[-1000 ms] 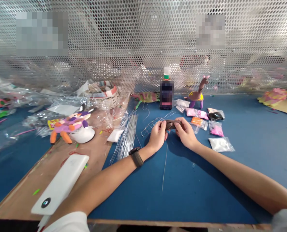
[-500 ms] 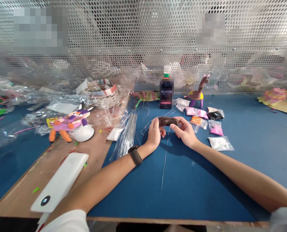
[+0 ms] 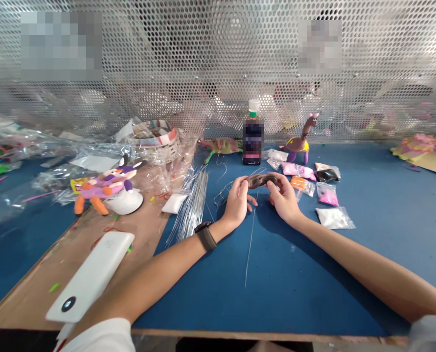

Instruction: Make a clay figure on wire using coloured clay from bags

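Note:
Both of my hands hold a short brown roll of clay just above the blue table. My left hand, with a dark watch on the wrist, pinches its left end. My right hand curls round its right end. A bent wire frame lies just left of my left hand. One long straight wire runs from under the hands toward me.
A bundle of straight wires lies left of my hands. A dark bottle, a clay giraffe figure and several small bags of coloured clay sit behind and to the right. A white case and a purple-orange figure rest on the brown board.
The hands have moved slightly away from me with the roll. The roll looks shorter and thicker now, and my right hand has closed round its right end again.

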The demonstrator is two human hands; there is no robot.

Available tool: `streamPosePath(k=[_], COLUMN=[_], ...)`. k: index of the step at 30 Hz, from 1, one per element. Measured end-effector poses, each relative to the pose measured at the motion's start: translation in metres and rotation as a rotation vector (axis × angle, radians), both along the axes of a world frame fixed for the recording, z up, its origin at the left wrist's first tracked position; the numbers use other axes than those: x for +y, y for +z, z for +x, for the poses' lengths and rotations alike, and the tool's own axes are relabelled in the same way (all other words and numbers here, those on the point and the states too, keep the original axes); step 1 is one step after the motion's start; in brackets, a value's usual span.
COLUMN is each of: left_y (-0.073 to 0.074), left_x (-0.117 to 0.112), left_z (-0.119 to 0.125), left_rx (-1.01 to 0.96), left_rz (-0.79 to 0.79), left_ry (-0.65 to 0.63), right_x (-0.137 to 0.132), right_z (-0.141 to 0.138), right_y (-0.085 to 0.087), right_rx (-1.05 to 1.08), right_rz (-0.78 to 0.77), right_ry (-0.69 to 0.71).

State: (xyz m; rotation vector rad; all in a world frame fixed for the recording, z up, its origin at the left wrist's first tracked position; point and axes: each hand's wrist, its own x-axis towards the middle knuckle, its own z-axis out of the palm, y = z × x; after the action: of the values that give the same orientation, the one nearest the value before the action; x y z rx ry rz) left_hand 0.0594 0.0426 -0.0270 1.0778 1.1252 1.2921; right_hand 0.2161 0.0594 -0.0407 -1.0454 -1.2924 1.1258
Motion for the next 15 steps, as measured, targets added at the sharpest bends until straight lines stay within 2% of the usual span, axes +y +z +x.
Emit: streamPosePath(k=[4,6,9,15], left_y=[0.004,0.005,0.005,0.004], left_x=[-0.002,-0.005,-0.009,-0.007], left_z=[0.0,0.0,0.0,-0.002], left_rx=[0.021,0.033,0.044,-0.03], left_rz=[-0.017,-0.009,0.008,-0.088], left_ry=[-0.05,-0.117,-0.208,-0.052], right_x=[-0.002,-0.004,-0.006,-0.004], right_z=[0.003,0.003,0.0,-0.001], right_y=[0.0,0.002,0.005,0.006], right_rx=[-0.07,-0.104,-0.116,-0.124], right_rz=[0.005,-0.006,-0.022,-0.033], right_ry=[0.097,0.134,0.119,0.05])
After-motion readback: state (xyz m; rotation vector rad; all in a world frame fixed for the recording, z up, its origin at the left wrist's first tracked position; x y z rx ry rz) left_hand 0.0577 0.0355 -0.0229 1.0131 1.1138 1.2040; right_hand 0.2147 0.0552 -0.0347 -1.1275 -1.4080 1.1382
